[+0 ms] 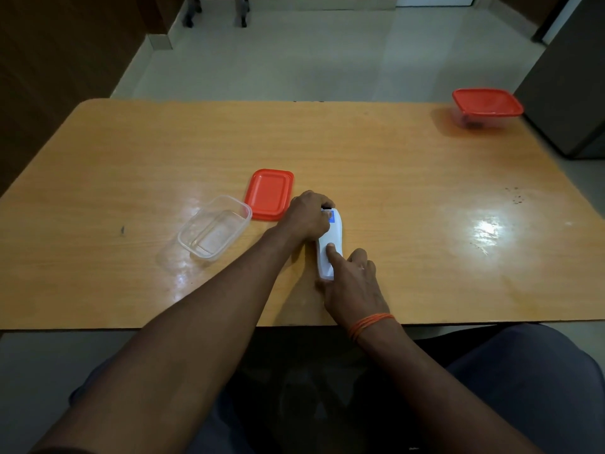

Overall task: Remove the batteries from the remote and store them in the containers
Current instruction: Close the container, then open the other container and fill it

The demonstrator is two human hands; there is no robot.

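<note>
A white remote lies on the wooden table, back side up, with a blue label near its far end. My left hand grips the far end of the remote from the left. My right hand holds the near end, its index finger pressing on the remote's back. An open clear plastic container stands left of the hands, empty. Its red lid lies flat just behind it. No batteries are in sight.
A second clear container with a red lid on it stands at the table's far right corner. A dark cabinet is beside that corner. My knees sit below the table's near edge.
</note>
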